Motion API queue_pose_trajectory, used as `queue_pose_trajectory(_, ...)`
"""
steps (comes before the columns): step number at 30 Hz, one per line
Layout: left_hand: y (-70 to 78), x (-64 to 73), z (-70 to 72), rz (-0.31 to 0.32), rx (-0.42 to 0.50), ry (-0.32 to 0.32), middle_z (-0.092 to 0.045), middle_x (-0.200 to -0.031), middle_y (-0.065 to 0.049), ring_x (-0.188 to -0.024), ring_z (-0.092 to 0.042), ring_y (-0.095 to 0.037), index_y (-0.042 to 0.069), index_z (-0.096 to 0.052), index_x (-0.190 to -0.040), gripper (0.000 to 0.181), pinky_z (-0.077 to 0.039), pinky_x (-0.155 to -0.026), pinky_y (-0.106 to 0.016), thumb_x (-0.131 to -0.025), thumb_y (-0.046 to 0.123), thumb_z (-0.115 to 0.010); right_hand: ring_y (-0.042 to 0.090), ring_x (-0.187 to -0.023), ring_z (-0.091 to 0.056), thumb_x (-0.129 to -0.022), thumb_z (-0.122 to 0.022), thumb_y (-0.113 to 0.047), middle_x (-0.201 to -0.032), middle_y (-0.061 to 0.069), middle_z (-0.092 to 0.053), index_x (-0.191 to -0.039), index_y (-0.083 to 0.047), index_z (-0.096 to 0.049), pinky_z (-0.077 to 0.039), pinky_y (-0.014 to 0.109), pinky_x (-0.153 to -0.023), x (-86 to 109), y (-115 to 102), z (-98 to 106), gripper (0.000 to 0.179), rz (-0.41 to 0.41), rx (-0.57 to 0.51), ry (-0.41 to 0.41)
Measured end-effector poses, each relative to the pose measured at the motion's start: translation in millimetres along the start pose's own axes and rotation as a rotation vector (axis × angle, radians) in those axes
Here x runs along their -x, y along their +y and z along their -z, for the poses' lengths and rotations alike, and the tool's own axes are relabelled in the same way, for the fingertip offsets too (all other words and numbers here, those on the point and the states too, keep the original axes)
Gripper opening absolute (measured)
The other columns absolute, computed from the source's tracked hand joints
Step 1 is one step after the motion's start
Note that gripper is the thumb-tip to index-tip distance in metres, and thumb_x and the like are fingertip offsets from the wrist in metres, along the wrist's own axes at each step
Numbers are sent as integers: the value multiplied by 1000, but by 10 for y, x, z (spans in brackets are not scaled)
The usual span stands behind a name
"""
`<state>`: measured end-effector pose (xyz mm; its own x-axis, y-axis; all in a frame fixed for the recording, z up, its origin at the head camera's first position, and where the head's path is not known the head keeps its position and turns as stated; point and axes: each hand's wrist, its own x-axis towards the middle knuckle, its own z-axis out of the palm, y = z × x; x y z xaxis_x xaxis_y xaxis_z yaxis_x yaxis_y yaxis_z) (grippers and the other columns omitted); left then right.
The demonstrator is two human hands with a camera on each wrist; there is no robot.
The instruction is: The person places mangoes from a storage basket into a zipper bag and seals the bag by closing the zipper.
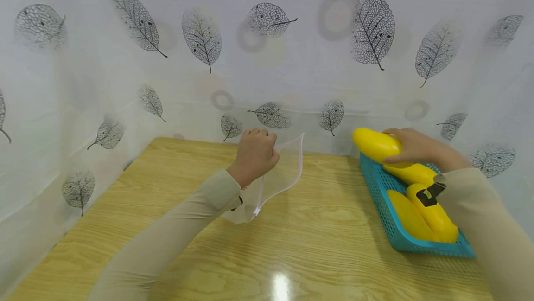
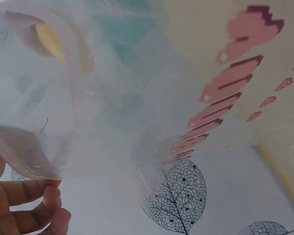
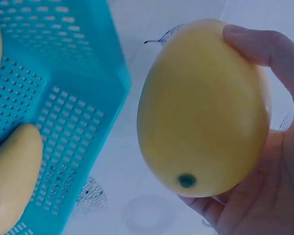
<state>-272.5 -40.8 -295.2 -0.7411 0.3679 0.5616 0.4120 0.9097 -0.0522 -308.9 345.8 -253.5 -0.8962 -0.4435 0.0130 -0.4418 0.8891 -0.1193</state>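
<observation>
My left hand [image 1: 255, 155] grips a clear plastic slider zip bag [image 1: 280, 176] by its upper edge, above the wooden table. The bag's mouth spreads open toward the right, with a white slider at its lower corner. In the left wrist view pink printing shows on the bag [image 2: 210, 105], and the fingers [image 2: 32, 203] curl at its edge. At the right, my right hand [image 1: 417, 145] holds a yellow mango [image 1: 375, 144] over the far end of the blue basket [image 1: 380, 206]. The right wrist view shows the thumb and fingers round this mango [image 3: 201, 112], which has a dark green spot near one end.
Several more yellow mangoes [image 1: 438, 213] lie in the perforated basket, partly hidden by the right forearm. The wooden table [image 1: 325, 227] runs back to a pale leaf-print curtain [image 1: 304, 69], which also hangs along the left side.
</observation>
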Motion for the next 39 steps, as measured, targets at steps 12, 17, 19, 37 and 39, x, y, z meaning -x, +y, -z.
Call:
queue_pose_trajectory(12, 2, -13, -10, 3, 1, -17, -52, -64, -1, -60, -46, -18, 11, -52, -67, 10, -42, -63, -33, -76, 13, -57, 22, -90, -51, -73, -73, -40, -119, 17, -55, -136, -8, -41, -41, 34, -70, -29, -507, 123, 78, 59, 6, -7)
queue_pose_trajectory(17, 5, -19, -18, -1, -1, -7, -51, -62, -1, -58, -44, -17, 12, -50, -64, 12, -41, -61, -32, -74, 11, -57, 22, -90, -50, -73, -74, -39, -120, 16, -54, -137, -9, -41, -42, 35, -71, -12, -717, 182, 78, 107, -6, -10)
queue_pose_trajectory(19, 7, -22, -23, -4, -5, -5, -51, -62, -1, -58, -45, -17, 12, -50, -64, 12, -41, -60, -32, -75, 12, -57, 21, -90, -50, -72, -75, -39, -120, 14, -54, -137, -10, -41, -42, 35, -72, -2, -787, 203, 79, 122, -10, -11)
queue_pose_trajectory(37, 29, -39, -2, 1, -11, -18, -52, -63, -2, -59, -45, -18, 11, -52, -66, 12, -40, -60, -31, -77, 12, -57, 20, -94, -48, -73, -75, -38, -118, 10, -55, -136, -11, -44, -42, 36, -75, -64, -1111, 203, 75, 284, -38, -9)
queue_pose_trajectory(39, 30, -39, 0, 2, -10, -16, -52, -63, -2, -59, -46, -18, 11, -52, -66, 12, -39, -60, -31, -77, 12, -57, 19, -93, -48, -73, -75, -38, -116, 8, -56, -136, -11, -44, -42, 35, -75, -75, -1143, 195, 75, 291, -41, -15)
